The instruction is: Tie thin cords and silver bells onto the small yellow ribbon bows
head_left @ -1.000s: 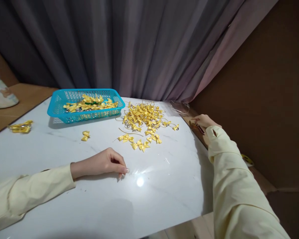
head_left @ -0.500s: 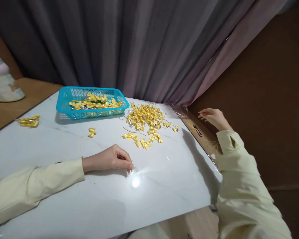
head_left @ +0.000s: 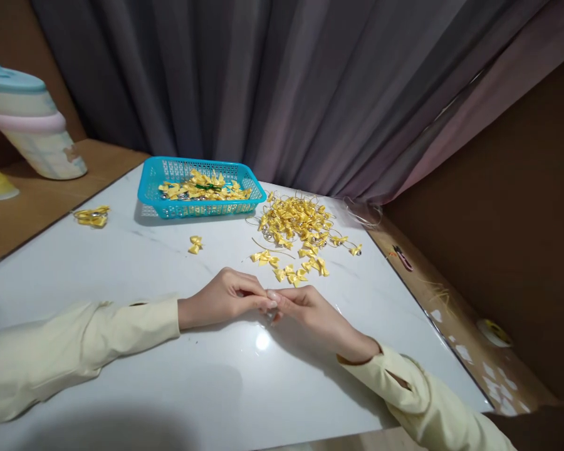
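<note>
Small yellow satin ribbon bows, some with silver bells, lie scattered on the white marble bench just beyond the hands. The left hand and right hand meet fingertip to fingertip. Each grip is pinched closed, and anything between them is too small to tell.

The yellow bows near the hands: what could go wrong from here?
1. The left hand and right hand meet at the fingertips. Anything pinched there is too small to see, and it could slip onto the glossy table and be hard to find.
2. The loose bows lie just beyond the fingers; a sleeve might sweep them away.
3. One bow sits near the table's right edge and may fall off.
</note>
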`<action>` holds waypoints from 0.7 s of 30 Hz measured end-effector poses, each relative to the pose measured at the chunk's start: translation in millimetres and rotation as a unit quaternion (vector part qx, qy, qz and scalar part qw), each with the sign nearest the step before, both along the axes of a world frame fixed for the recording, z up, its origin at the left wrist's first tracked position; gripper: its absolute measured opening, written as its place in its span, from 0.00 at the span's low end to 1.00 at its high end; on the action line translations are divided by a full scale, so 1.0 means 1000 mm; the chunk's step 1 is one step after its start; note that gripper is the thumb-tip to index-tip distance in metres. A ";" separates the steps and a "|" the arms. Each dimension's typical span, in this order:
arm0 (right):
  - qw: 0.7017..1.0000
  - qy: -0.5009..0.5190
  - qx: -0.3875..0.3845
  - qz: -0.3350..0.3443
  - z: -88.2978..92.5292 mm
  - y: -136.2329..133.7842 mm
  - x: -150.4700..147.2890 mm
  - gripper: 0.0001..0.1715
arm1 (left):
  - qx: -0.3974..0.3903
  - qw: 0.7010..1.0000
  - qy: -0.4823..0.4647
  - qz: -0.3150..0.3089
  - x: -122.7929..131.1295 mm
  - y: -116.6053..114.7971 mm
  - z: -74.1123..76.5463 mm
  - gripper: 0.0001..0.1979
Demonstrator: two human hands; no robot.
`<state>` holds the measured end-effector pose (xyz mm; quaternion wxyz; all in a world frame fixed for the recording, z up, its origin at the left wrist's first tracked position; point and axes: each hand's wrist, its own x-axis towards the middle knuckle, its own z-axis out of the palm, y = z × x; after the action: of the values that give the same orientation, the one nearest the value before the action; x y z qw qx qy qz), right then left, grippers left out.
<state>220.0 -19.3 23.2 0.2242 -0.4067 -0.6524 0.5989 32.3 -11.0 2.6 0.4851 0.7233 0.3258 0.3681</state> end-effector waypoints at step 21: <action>0.930 0.263 -0.256 0.006 -0.020 0.018 -0.004 0.18 | -0.063 0.982 -0.060 0.166 0.001 0.011 -0.001 0.08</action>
<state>216.4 -0.9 3.0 0.2723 -0.2742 -0.3970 0.8325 33.4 0.3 1.9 0.4810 0.6036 0.4339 0.4648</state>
